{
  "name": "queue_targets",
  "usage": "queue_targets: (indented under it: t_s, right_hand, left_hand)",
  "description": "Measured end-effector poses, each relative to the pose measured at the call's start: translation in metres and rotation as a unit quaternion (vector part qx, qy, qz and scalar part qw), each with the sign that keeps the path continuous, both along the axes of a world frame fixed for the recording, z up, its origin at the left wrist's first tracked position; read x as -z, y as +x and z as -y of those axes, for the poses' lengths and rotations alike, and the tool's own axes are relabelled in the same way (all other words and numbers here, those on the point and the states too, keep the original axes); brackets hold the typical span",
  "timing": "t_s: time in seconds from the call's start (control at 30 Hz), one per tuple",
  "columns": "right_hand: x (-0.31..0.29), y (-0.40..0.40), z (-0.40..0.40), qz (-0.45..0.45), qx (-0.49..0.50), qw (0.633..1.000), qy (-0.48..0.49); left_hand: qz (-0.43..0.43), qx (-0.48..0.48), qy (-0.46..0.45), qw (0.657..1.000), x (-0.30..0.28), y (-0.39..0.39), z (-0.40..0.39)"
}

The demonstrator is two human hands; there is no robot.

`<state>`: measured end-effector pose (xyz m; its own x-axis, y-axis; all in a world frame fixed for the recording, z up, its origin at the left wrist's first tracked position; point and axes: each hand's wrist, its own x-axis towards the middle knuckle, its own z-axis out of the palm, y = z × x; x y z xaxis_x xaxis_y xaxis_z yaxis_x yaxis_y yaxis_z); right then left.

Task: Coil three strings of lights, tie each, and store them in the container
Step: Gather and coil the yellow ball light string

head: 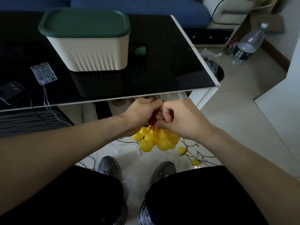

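A bunch of yellow ball lights [156, 140] hangs below my hands, just in front of the table's near edge. My left hand [141, 114] grips the gathered reddish-brown wire [152, 120] of this string. My right hand [181, 118] curls its fingers round the same wire bundle from the right. Two loose yellow balls [181, 150] trail on the floor with the dark wire. The cream container [90, 52] with its green lid [84, 23] on stands on the black glass table [170, 70]. A clear battery box [43, 73] lies left of it, its thin wires running off the table edge.
A small green thing [140, 51] lies on the table right of the container. A dark flat device [11, 92] sits at the far left. A plastic water bottle [248, 44] stands on the floor to the right. Wire strands lie on the tiles round my shoes [110, 166].
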<state>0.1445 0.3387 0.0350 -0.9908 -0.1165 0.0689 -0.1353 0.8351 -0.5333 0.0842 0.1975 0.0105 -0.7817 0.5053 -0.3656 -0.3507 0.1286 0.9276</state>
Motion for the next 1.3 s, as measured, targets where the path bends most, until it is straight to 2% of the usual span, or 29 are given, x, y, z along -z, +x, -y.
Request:
queue_targets:
  t_s: [0.07, 0.13, 0.27, 0.37, 0.53, 0.63, 0.7, 0.77, 0.83, 0.9, 0.97, 1.07, 1.17, 1.3]
  right_hand:
    - [0.002, -0.001, -0.001, -0.008, 0.006, 1.0, -0.021]
    - [0.002, -0.002, -0.001, 0.01, 0.012, 0.999, -0.036]
    - [0.001, -0.004, -0.006, 0.097, -0.002, 0.995, -0.019]
    - [0.001, -0.005, -0.017, 0.172, -0.019, 0.985, -0.024]
    - [0.027, -0.007, -0.051, 0.281, -0.046, 0.957, 0.062]
    - [0.037, -0.005, -0.069, 0.348, -0.004, 0.937, 0.019]
    - [0.04, -0.003, -0.072, 0.374, 0.001, 0.927, -0.03]
    - [0.042, -0.001, -0.072, 0.359, 0.023, 0.928, -0.096]
    - [0.04, 0.0, -0.072, 0.293, 0.056, 0.943, -0.149]
    - [0.036, -0.002, -0.075, 0.252, 0.067, 0.954, -0.147]
    - [0.035, -0.002, -0.078, 0.305, 0.055, 0.945, -0.106]
    - [0.041, 0.0, -0.082, 0.439, 0.014, 0.895, -0.079]
    - [0.049, -0.001, -0.086, 0.489, 0.027, 0.87, -0.057]
    - [0.053, 0.001, -0.096, 0.521, 0.075, 0.848, -0.061]
  left_hand:
    - [-0.057, 0.056, -0.057, 0.995, 0.0, 0.003, 0.001]
    - [-0.064, 0.102, -0.088, 0.989, -0.002, 0.004, 0.003]
    - [-0.105, 0.132, -0.169, 0.971, -0.001, 0.003, 0.001]
    - [-0.079, 0.162, -0.162, 0.97, 0.002, 0.005, 0.001]
    - [-0.055, 0.141, -0.139, 0.979, 0.003, 0.0, 0.001]
    - [-0.086, 0.146, -0.164, 0.972, 0.001, -0.002, 0.002]
    - [-0.137, 0.187, -0.222, 0.947, -0.001, -0.001, 0.004]
    - [-0.179, 0.236, -0.274, 0.915, 0.0, 0.0, 0.006]
    - [-0.206, 0.269, -0.304, 0.891, 0.001, -0.001, 0.008]
    - [-0.218, 0.279, -0.321, 0.879, 0.0, -0.003, 0.01]
    - [-0.195, 0.282, -0.308, 0.887, 0.0, -0.005, 0.012]
    - [-0.123, 0.259, -0.276, 0.917, 0.002, -0.004, 0.009]
    - [-0.06, 0.201, -0.249, 0.945, 0.002, -0.004, 0.004]
    - [-0.118, 0.152, -0.255, 0.948, -0.004, -0.005, 0.003]
